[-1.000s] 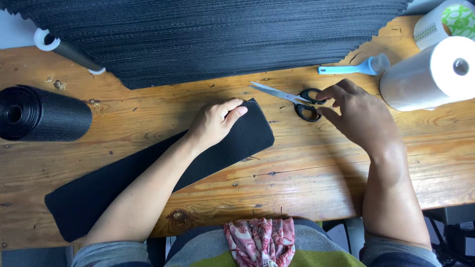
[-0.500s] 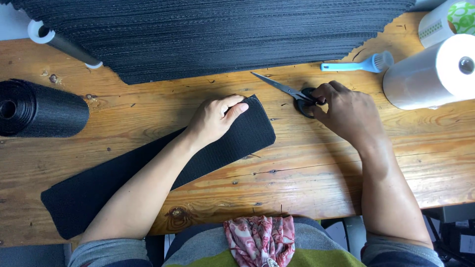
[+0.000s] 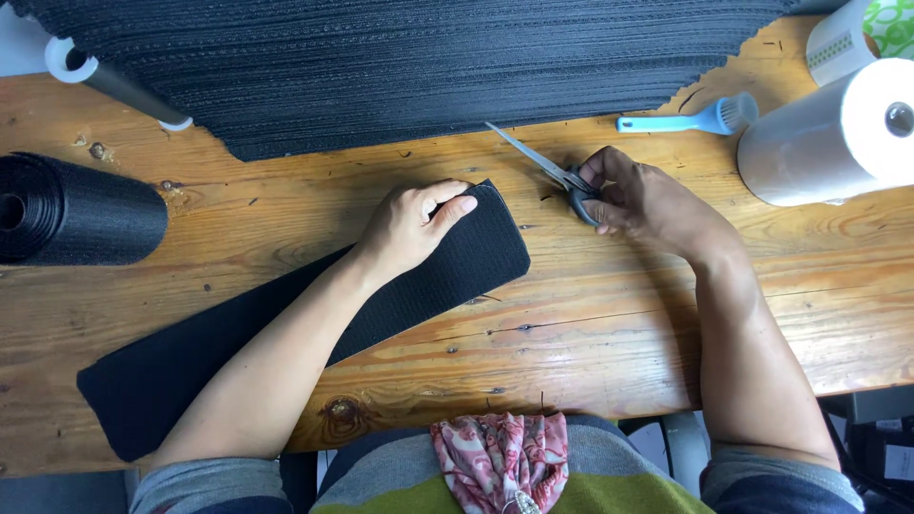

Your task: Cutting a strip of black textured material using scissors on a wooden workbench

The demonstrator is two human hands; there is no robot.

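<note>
Head view: left hand [image 3: 411, 225] flat, pressing the black mesh strip [image 3: 286, 324] onto the counter [image 3: 590, 324]. Right hand [image 3: 647, 198] closed around the scissors [image 3: 562, 176], blades shut, just right of the strip. Strip uncut; cutting not yet begun.

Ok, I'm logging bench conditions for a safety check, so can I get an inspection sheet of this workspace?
Surface: worn wooden table, knots and scratches.
Job's things: long black mesh strip lying flat; black-handled scissors, blades on the table.
Clutter: black mesh roll, large black ribbed sheet, blue brush, clear film roll.
Hands: left hand pressing on the strip's end; right hand gripping the scissor handles.
Cables: nothing seen.
Surroundings: patterned cloth on the person's lap.
</note>
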